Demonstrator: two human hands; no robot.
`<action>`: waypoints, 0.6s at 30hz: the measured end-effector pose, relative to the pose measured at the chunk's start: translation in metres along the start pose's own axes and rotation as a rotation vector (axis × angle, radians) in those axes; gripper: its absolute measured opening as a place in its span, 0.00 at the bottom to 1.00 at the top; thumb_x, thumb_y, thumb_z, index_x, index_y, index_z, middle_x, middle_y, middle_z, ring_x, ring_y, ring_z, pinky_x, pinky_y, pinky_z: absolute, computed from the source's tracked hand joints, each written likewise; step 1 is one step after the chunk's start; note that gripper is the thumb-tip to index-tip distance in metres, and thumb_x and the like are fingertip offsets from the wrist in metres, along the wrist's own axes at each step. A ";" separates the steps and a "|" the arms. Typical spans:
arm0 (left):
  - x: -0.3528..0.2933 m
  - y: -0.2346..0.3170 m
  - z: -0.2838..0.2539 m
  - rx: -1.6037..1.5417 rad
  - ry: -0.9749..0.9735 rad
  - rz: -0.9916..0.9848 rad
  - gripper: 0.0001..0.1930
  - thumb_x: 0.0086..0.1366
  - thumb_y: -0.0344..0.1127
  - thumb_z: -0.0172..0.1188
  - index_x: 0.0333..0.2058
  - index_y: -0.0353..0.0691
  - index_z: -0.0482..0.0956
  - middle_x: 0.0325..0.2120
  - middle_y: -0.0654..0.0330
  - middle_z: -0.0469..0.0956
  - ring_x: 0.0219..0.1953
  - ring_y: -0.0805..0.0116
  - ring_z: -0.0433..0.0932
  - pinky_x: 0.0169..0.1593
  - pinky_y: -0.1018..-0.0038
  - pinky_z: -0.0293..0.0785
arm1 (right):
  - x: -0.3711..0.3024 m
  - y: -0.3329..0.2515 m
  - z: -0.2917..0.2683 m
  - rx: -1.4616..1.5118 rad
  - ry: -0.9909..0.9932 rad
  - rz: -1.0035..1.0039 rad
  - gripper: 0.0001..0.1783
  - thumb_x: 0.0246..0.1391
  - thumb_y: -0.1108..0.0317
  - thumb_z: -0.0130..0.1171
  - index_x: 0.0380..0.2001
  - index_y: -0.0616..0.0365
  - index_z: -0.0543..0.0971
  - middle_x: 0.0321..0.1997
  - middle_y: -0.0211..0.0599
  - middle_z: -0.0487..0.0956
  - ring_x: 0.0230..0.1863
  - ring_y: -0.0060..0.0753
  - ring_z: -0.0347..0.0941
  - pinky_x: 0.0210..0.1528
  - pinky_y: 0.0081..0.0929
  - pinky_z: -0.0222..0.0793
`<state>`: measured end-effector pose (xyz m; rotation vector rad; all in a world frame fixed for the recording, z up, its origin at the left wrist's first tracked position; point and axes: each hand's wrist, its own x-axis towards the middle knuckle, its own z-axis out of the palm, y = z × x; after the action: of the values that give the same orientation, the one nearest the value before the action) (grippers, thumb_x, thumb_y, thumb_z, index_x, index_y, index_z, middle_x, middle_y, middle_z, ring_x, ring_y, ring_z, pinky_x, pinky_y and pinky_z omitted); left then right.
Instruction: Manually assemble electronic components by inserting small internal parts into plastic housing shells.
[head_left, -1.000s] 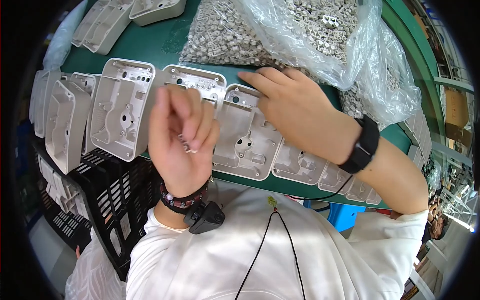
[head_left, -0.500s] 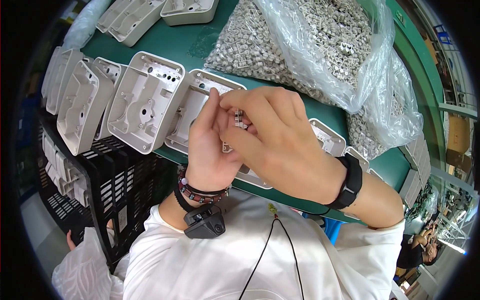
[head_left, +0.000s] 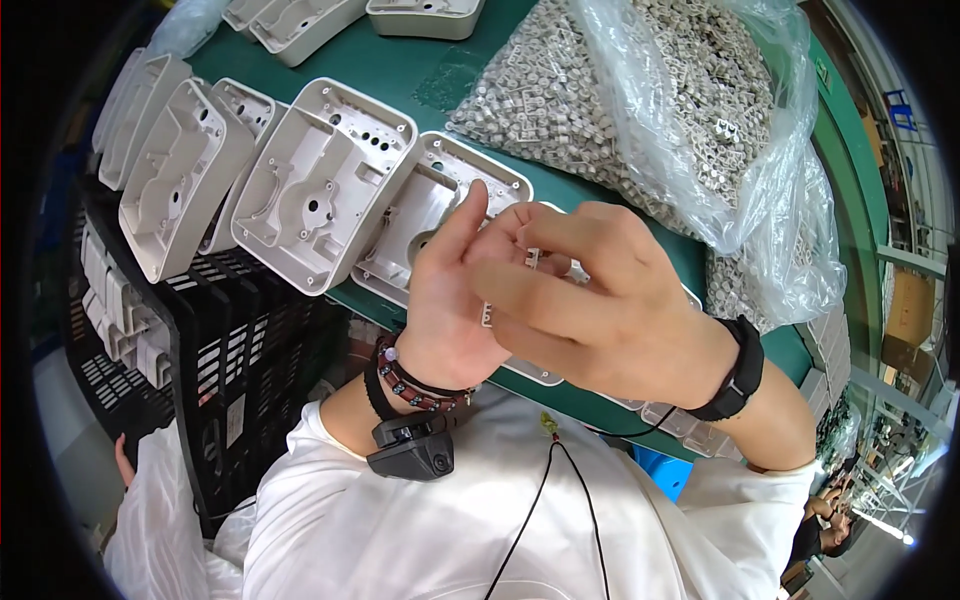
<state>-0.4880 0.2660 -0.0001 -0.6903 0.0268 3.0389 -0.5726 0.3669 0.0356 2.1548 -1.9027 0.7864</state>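
My left hand [head_left: 447, 312] is turned palm up and cupped, its thumb sticking up. Small off-white plastic pieces [head_left: 487, 314] lie in its palm. Over that palm bends my right hand [head_left: 650, 310], fingers curled in among the pieces. One small piece [head_left: 532, 257] shows between its fingers; the fingertips themselves are mostly hidden. Below and behind both hands is an off-white plastic housing [head_left: 500, 168], partly covered by them. To its left a similar open housing [head_left: 312, 205] leans tilted against it, with round holes and ribs inside.
A clear plastic bag [head_left: 690, 200] full of small off-white pieces spreads over the green table [head_left: 440, 85] at far right. More housings [head_left: 185, 170] stand at left beside a black crate [head_left: 190, 330]. Other housings [head_left: 425, 22] lie at the back.
The whole view has shifted, so housings and bag sit further right. My right hand's fingers have moved over the left palm and now cover more of it.
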 end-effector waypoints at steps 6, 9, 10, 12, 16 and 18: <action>-0.018 0.021 -0.016 -0.072 -0.061 -0.017 0.18 0.67 0.49 0.35 0.34 0.42 0.67 0.27 0.65 0.68 0.19 0.78 0.61 0.21 0.82 0.59 | 0.024 0.016 -0.018 0.087 0.076 0.093 0.15 0.24 0.72 0.62 0.25 0.53 0.76 0.39 0.29 0.70 0.41 0.35 0.65 0.36 0.30 0.63; -0.025 0.029 -0.024 -0.020 -0.216 0.093 0.15 0.67 0.46 0.35 0.30 0.42 0.63 0.22 0.66 0.63 0.16 0.79 0.55 0.18 0.84 0.53 | 0.033 0.035 -0.006 0.059 0.096 0.197 0.12 0.28 0.74 0.63 0.23 0.57 0.75 0.37 0.32 0.69 0.38 0.37 0.66 0.36 0.28 0.63; -0.027 0.032 -0.025 0.007 -0.295 0.149 0.15 0.68 0.45 0.35 0.28 0.42 0.61 0.20 0.66 0.60 0.15 0.80 0.52 0.16 0.85 0.49 | 0.034 0.040 0.002 0.054 0.098 0.200 0.12 0.28 0.74 0.63 0.23 0.57 0.75 0.37 0.32 0.69 0.38 0.37 0.66 0.36 0.28 0.63; -0.030 0.036 -0.024 0.018 -0.312 0.194 0.14 0.68 0.44 0.35 0.27 0.42 0.60 0.20 0.67 0.57 0.15 0.80 0.51 0.16 0.85 0.49 | 0.028 0.047 0.023 -0.054 0.023 0.231 0.10 0.31 0.75 0.63 0.22 0.58 0.74 0.36 0.34 0.68 0.37 0.37 0.65 0.35 0.27 0.63; -0.035 0.044 -0.027 0.075 -0.366 0.329 0.13 0.68 0.42 0.35 0.26 0.43 0.56 0.19 0.68 0.53 0.14 0.81 0.50 0.16 0.86 0.48 | 0.031 0.049 0.022 -0.075 0.045 0.250 0.09 0.32 0.75 0.63 0.21 0.59 0.72 0.34 0.36 0.68 0.36 0.37 0.66 0.34 0.26 0.62; -0.035 0.044 -0.026 0.151 -0.445 0.363 0.12 0.68 0.41 0.35 0.27 0.42 0.56 0.19 0.68 0.54 0.15 0.81 0.50 0.16 0.85 0.48 | 0.034 0.048 0.009 -0.072 0.078 0.257 0.10 0.32 0.75 0.63 0.20 0.59 0.72 0.34 0.36 0.68 0.35 0.37 0.66 0.33 0.27 0.62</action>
<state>-0.4463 0.2204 -0.0080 0.0154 0.4071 3.4062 -0.6145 0.3248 0.0341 1.8337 -2.1589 0.8177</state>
